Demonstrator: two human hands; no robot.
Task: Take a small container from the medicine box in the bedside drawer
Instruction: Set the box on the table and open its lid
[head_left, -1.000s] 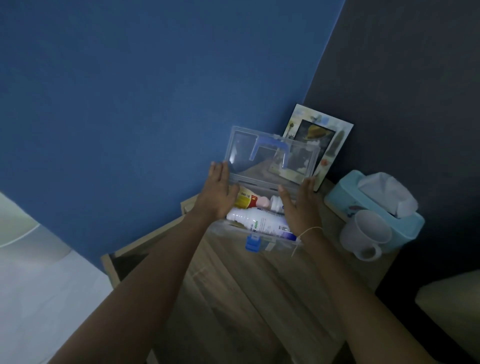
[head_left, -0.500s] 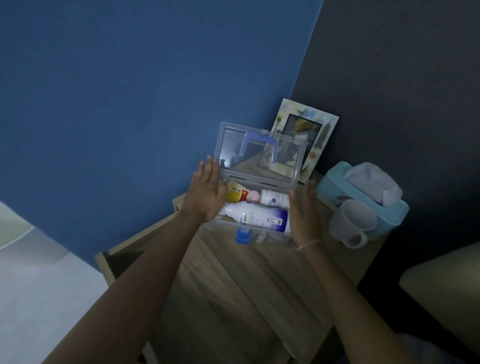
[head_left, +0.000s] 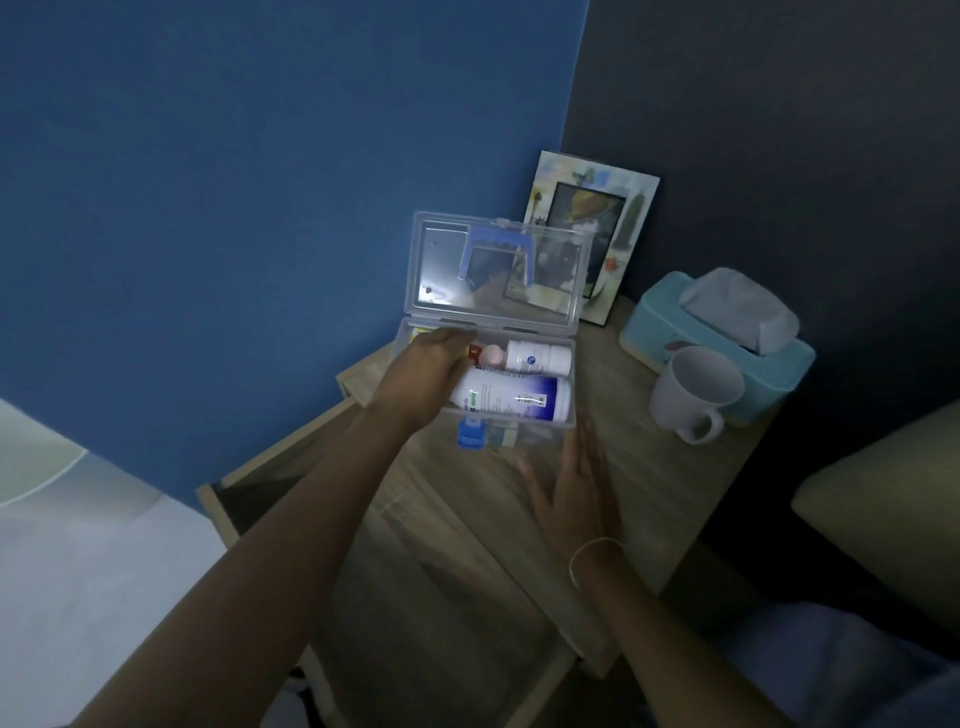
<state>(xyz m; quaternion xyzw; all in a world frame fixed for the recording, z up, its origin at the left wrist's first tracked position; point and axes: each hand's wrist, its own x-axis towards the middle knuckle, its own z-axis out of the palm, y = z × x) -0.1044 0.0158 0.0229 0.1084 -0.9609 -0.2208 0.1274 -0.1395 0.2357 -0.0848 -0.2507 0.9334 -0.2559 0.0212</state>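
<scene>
Right hand (head_left: 574, 496) nearest, flat on the bench (head_left: 467, 545), fingers spread, empty, fingertips just short of the medicine box (head_left: 519, 434) front wall. Blue latch (head_left: 471, 434) sits just left of those fingertips. Left hand (head_left: 423, 376) reaches into the box's left end, fingers curled down inside; cannot tell what they grip. Just right of it lies a large white-and-blue bottle (head_left: 514, 400); behind that a small white container (head_left: 537, 358) and a pink cap (head_left: 492, 356). Clear lid (head_left: 493, 270) stands upright beyond. Right of the box: white mug (head_left: 693, 392), tissue box (head_left: 717, 338). Picture frame (head_left: 592, 228) furthest back.
</scene>
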